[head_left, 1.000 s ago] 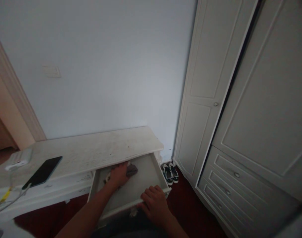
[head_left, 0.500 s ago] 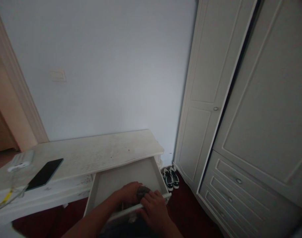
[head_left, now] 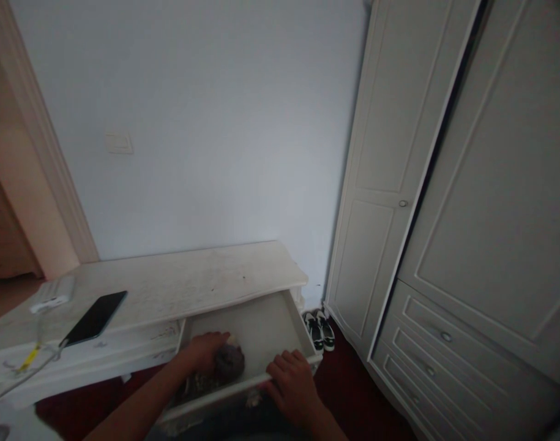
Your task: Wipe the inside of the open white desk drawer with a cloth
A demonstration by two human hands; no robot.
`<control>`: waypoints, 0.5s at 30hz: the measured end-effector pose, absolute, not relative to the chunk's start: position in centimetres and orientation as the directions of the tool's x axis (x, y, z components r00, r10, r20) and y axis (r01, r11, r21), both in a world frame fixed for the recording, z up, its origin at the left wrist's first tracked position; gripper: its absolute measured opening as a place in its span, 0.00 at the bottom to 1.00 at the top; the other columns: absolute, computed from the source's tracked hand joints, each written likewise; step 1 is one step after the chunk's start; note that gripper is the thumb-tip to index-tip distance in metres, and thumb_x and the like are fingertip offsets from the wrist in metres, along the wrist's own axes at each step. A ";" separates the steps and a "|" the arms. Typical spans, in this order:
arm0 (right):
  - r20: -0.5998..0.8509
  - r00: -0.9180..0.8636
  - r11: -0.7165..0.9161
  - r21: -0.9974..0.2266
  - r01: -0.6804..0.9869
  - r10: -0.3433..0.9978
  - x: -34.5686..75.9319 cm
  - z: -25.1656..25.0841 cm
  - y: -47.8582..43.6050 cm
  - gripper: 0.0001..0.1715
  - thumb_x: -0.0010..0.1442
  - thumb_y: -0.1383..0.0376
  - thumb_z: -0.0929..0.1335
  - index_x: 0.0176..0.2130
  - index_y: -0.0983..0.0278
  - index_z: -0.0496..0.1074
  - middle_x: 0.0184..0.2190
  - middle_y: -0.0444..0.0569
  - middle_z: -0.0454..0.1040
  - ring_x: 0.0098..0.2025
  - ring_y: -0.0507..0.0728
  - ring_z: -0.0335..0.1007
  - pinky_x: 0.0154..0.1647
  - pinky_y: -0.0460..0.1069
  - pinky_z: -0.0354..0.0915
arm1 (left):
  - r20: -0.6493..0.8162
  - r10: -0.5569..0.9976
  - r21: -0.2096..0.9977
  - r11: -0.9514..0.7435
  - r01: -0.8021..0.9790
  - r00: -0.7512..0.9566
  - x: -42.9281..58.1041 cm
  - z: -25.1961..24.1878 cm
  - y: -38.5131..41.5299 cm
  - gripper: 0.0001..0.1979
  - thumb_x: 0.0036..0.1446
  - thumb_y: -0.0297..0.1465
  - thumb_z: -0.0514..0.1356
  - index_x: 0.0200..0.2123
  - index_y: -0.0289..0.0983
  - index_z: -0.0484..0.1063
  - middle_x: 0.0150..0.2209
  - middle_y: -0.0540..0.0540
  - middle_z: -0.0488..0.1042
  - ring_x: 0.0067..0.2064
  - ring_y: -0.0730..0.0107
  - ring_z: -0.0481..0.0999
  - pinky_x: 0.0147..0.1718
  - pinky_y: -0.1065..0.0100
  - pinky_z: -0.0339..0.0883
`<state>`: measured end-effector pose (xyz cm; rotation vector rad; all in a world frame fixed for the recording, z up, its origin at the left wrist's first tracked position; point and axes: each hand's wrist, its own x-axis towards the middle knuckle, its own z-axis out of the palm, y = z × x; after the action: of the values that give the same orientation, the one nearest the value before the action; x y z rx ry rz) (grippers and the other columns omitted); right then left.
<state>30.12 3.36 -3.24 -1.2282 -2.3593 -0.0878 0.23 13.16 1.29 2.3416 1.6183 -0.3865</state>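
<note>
A white drawer stands pulled out from under the white table. Inside its left part, my left hand is closed at a dark grey rounded bundle that looks like rolled-up cloth; its fingertips are partly hidden. A small pale bit shows beside the fingers, too blurred to name. Mottled items lie below the bundle at the drawer's front left, mostly hidden by my left arm. My right hand curls its fingers over the top edge of the drawer front, near the right corner.
On the white tabletop, a black phone lies at the left, with a cable and a white power strip nearby. Black-and-white shoes stand on the dark red floor, before a white wardrobe.
My left hand and the grey bundle have shifted left inside the drawer, away from my right hand. My right hand stays at the drawer front. The view has turned slightly left.
</note>
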 end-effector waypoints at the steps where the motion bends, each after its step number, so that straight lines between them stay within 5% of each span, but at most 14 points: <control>1: 0.440 -0.486 0.596 -0.154 0.788 0.755 30.1 -3.3 3.4 0.16 0.72 0.49 0.67 0.40 0.57 0.70 0.39 0.44 0.76 0.43 0.59 0.67 0.46 0.56 0.52 | -0.328 0.887 0.062 -0.322 0.945 0.324 0.3 1.3 13.4 0.55 0.42 0.39 0.71 0.73 0.37 0.57 0.72 0.34 0.64 0.71 0.43 0.65 0.67 0.50 0.61; 6: 0.461 -0.485 0.605 -0.151 0.782 0.743 30.2 -3.6 3.5 0.15 0.72 0.49 0.67 0.40 0.57 0.70 0.39 0.44 0.76 0.43 0.60 0.67 0.47 0.56 0.53 | -0.131 0.981 0.034 -0.142 0.989 0.145 0.8 1.5 14.3 0.40 0.59 0.38 0.60 0.73 0.37 0.57 0.68 0.32 0.69 0.66 0.42 0.72 0.60 0.47 0.69; 15: 0.442 -0.484 0.590 -0.138 0.796 0.755 30.0 -3.3 3.4 0.19 0.71 0.46 0.67 0.40 0.58 0.71 0.39 0.45 0.77 0.43 0.60 0.67 0.48 0.56 0.54 | -0.016 1.000 0.044 0.007 0.999 -0.006 3.2 1.5 15.4 0.26 0.61 0.31 0.58 0.63 0.43 0.70 0.57 0.36 0.79 0.56 0.48 0.81 0.51 0.55 0.75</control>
<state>29.95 3.38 -3.32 -1.2373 -2.3614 -0.1176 3.17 15.40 1.53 2.1838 2.1983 0.0309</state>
